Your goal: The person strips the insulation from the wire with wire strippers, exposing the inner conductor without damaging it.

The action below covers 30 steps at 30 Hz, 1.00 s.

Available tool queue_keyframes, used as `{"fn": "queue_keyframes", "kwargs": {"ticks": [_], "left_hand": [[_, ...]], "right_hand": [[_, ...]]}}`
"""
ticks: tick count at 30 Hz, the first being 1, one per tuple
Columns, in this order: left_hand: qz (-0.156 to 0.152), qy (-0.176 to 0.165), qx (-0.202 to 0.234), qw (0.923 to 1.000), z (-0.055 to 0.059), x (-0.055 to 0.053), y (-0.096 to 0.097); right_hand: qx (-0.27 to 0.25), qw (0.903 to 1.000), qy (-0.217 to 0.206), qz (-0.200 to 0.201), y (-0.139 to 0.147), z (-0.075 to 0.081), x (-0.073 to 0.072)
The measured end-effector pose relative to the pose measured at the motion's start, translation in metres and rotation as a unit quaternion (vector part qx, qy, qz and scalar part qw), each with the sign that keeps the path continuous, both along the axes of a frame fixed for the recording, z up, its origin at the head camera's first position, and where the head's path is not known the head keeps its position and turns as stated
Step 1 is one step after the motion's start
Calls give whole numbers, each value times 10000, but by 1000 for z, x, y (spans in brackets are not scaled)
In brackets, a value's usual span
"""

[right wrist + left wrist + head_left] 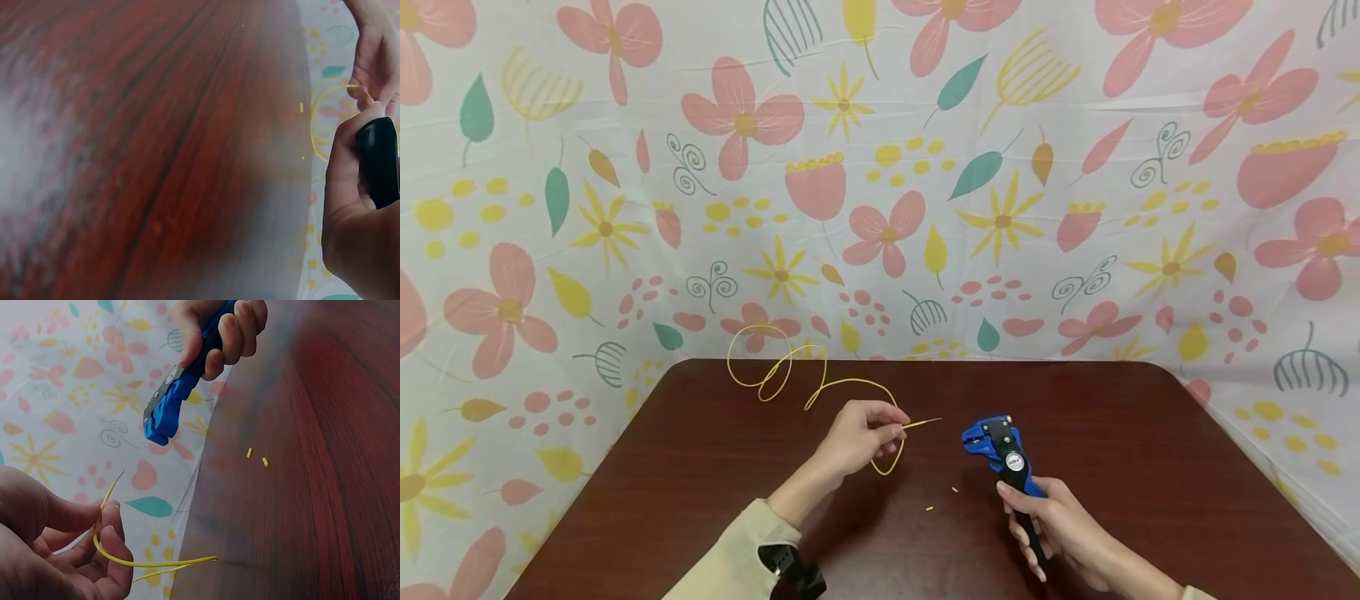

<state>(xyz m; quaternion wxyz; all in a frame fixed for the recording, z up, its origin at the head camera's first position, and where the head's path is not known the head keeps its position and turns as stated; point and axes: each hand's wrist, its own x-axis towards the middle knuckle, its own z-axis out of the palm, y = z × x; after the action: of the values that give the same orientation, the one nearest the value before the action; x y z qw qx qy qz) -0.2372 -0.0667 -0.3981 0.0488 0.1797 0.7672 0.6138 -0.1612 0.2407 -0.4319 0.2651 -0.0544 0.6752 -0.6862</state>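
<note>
Between thumb and fingertips, my left hand pinches a thin yellow wire near one end. Past the fingers that end points right, and its tip is bare thin metal. The rest of the wire loops away over the far left of the table. My right hand grips a blue and black wire stripper by its handles, its head up and turned toward the wire end, apart from it. Only the stripper's black handle shows in the right wrist view. Two short yellow insulation bits lie on the table.
The dark reddish-brown wooden table has rounded far corners. Right behind it hangs a white cloth printed with flowers and leaves. A black wrist strap sits over the left sleeve.
</note>
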Motion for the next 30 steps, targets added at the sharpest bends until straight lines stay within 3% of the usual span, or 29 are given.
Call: {"fn": "queue_keyframes", "kwargs": {"ticks": [14,30], "left_hand": [[-2,-132,-47,9999,-6,-10,8],[-22,-52,-248,9997,-4,-17,20]], "right_hand": [[363,9988,-310,147,9,-2,-5],[594,9958,-645,279,15,-1,-12]]}}
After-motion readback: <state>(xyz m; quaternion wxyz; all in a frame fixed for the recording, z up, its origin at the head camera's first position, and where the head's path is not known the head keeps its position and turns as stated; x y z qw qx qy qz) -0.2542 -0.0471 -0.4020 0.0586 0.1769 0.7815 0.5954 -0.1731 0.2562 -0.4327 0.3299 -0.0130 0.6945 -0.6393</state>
